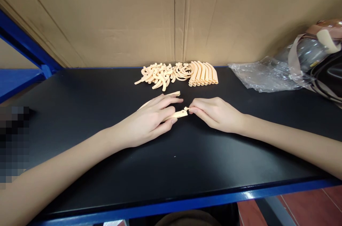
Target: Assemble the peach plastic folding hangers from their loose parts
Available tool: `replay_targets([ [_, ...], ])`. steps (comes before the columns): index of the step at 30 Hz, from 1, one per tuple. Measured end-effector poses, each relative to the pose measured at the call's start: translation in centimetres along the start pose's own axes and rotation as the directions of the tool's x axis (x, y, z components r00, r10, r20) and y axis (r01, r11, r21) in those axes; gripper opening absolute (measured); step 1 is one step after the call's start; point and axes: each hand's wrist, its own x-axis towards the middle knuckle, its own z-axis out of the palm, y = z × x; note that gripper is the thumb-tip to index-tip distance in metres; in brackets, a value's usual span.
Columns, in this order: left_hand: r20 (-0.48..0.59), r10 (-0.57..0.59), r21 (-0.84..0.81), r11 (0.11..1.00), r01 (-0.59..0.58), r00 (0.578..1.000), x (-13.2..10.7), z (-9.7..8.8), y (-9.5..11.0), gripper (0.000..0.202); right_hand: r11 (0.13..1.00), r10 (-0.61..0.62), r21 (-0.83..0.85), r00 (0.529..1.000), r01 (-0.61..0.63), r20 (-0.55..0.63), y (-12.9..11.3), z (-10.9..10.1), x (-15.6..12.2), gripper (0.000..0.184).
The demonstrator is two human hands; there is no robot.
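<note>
My left hand (152, 119) rests on the black table (107, 169) and its fingers are closed round a peach plastic tube piece (181, 113). My right hand (213, 112) pinches a small peach insert (186, 108) at the end of that tube. A second long peach piece (171, 94) lies partly under my left fingers. Behind the hands lie a loose heap of curved peach parts (162, 73) and a neat row of peach tubes (203, 73).
Crumpled clear plastic wrap (262, 76) and a bagged dark bundle (320, 58) sit at the right. A cardboard wall (171, 15) backs the table. A blue frame (24, 47) runs at the left and along the front edge (240, 195).
</note>
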Motion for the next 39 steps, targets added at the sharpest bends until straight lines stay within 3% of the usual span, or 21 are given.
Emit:
replay_targets([
  [8, -0.001, -0.027, 0.012, 1.000, 0.027, 1.000, 0.0, 0.0, 0.2, 0.029, 0.998, -0.019, -0.054, 1.000, 0.020, 0.018, 0.0, 0.1, -0.1, 0.049],
  [20, -0.017, -0.005, 0.030, 1.000, 0.005, 1.000, -0.3, 0.7, -0.3, 0.027, 0.956, -0.110, -0.264, 0.991, 0.127, 0.077, -0.3, 0.2, -0.1, 0.053],
  [29, -0.039, -0.016, 0.036, 0.999, 0.018, 0.999, -0.1, 0.9, -0.2, 0.025, 0.978, -0.058, -0.199, 0.997, 0.065, 0.043, -0.2, 0.3, -0.2, 0.052],
  [39, -0.058, 0.035, 0.030, 0.999, -0.033, 0.998, 0.2, 1.0, -0.2, 0.027, 0.968, -0.103, -0.222, 0.991, 0.121, 0.090, -0.3, 0.3, 0.1, 0.047],
])
